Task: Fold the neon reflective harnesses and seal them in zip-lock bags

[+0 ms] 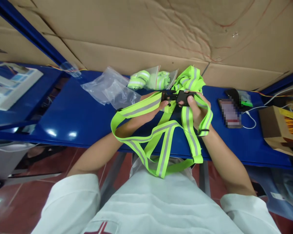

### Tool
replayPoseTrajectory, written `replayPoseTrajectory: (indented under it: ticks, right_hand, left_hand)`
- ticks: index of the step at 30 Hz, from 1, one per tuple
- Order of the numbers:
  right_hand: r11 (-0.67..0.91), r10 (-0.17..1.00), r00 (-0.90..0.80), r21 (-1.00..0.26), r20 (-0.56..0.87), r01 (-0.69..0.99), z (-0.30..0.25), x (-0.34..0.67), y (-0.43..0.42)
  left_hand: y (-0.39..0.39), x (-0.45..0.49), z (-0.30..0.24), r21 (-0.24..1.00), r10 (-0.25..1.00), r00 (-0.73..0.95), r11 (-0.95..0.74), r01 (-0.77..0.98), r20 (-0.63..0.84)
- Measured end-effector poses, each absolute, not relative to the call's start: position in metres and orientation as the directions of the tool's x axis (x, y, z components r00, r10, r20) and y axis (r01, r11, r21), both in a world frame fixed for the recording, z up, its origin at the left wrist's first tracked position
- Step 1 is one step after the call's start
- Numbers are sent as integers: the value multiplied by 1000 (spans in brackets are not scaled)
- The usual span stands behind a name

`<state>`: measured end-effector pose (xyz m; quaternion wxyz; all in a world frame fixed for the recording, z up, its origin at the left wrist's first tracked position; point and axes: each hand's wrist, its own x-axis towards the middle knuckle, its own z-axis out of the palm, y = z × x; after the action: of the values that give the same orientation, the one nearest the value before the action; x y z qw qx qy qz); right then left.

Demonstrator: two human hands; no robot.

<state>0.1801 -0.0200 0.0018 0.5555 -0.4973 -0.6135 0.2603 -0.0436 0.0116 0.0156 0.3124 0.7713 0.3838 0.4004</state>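
Neon yellow-green straps with grey reflective stripes form a harness-like reflective vest (167, 146), which hangs in loops from my hands over the table's front edge. My left hand (158, 105) is closed on the pronged half of a black buckle (169, 96), partly covered by the strap. The socket half of the buckle (184, 98) is gripped in my right hand (196, 109), thumb on top. Both halves meet or nearly meet; I cannot tell whether they are latched. Behind them a bundle of the same strap (190, 79) lies heaped.
On the blue table (70, 110) lie clear plastic bags (109, 87) and rolled straps in bags (158, 79). To the right are a phone (230, 112) with a white cable and a cardboard box (278, 126). A cardboard wall (127, 29) stands behind.
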Motion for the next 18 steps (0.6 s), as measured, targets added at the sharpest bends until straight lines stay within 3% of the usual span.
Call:
replayPoseTrajectory:
  ticks: [8,12,14,18]
  right_hand:
    - [336,929,48,-893,366,300,-9,173,-16]
    - [358,924,10,-875,382,327,-7,175,-17]
    - [390,921,-130,-855,368,341,-1,187,-16]
    - [333,867,-458,-912,195,241,19,224,-18]
  left_hand:
    - [24,-47,-6,758,784,506,-562,331,360]
    - [20,-46,-9,742,750,509,-609,280,423]
    - [17,-48,-3,713,715,500,-657,244,488]
    - [13,-57,20,604,622,437,-771,201,650]
